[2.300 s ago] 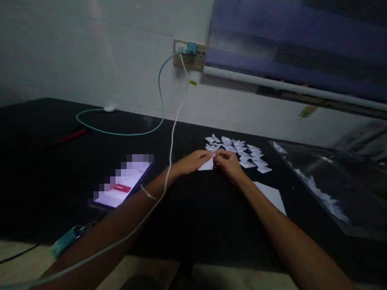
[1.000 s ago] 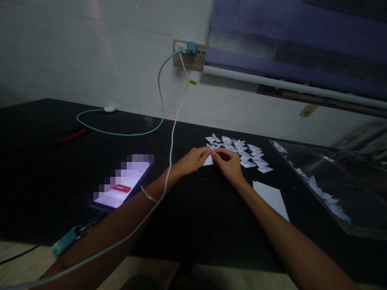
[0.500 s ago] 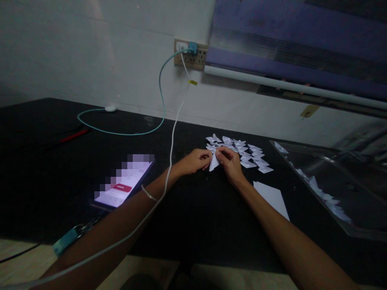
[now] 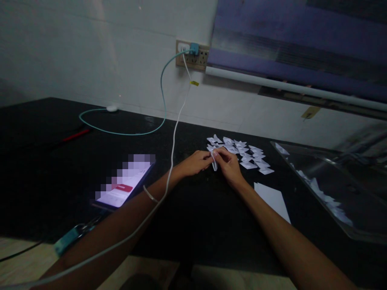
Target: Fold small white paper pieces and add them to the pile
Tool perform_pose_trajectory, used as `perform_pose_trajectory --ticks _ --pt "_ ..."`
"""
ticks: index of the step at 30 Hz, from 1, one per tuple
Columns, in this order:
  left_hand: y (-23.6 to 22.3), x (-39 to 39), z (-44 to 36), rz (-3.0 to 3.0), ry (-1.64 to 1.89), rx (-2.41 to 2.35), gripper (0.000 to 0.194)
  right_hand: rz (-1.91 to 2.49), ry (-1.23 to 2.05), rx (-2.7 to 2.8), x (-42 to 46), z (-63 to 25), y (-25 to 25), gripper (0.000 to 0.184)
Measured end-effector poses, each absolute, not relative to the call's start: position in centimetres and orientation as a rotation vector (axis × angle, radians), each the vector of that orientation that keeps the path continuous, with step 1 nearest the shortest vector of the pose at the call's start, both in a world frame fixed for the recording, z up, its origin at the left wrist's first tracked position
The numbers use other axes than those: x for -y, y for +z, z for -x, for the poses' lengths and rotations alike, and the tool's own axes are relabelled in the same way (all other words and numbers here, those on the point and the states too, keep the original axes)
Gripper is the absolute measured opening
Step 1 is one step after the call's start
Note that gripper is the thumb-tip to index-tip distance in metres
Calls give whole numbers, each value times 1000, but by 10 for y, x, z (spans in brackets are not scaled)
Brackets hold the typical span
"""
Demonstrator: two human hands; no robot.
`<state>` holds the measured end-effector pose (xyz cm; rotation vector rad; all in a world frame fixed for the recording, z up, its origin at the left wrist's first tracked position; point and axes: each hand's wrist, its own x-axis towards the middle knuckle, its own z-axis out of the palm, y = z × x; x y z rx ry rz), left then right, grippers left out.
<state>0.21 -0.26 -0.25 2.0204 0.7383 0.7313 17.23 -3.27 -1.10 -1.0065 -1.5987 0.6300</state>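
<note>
A small piece of folded white paper (image 4: pixel 214 164) is pinched between my two hands, held just above the dark counter. My left hand (image 4: pixel 198 162) grips it from the left with fingers closed. From the right, my right hand (image 4: pixel 228 164) has thumb and fingers closed on its upper part. Right behind the hands lie several folded white paper boats (image 4: pixel 248 156), set out in rough rows. A stack of flat white paper sheets (image 4: pixel 272 201) rests beside my right forearm, which partly covers it.
A lit phone (image 4: pixel 123 185) lies left of my left forearm, near a teal key fob (image 4: pixel 67 241). A white cable (image 4: pixel 173 149) crosses over that arm. At right is a metal sink (image 4: pixel 341 173) with more folded papers (image 4: pixel 326 199) along its edge. A wall socket (image 4: pixel 193 60) sits behind.
The folded paper has turned and now looks narrower, as both hands have come closer together on it. The view has shifted very slightly.
</note>
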Motion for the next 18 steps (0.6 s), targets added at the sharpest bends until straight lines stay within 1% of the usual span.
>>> perform_pose_trajectory --ticks 3,4,6,8,14,18 --pt "-2 2 -2 -2054 815 -790 24 1040 509 1662 38 -169 -9 24" --pt "-3 2 -1 -2067 845 -805 19 1049 459 1686 40 -168 -9 27" --pt "-4 0 1 -2087 877 -839 15 1064 359 1724 43 -168 -8 38" --pt "-6 -2 2 -2114 881 -889 16 1081 258 1748 44 -168 -6 42" --pt "-7 -5 0 -2155 947 -999 22 1117 30 1874 43 -175 -1 23" --pt "-4 -2 0 -2150 956 -1021 25 1128 -28 1945 43 -177 3 24"
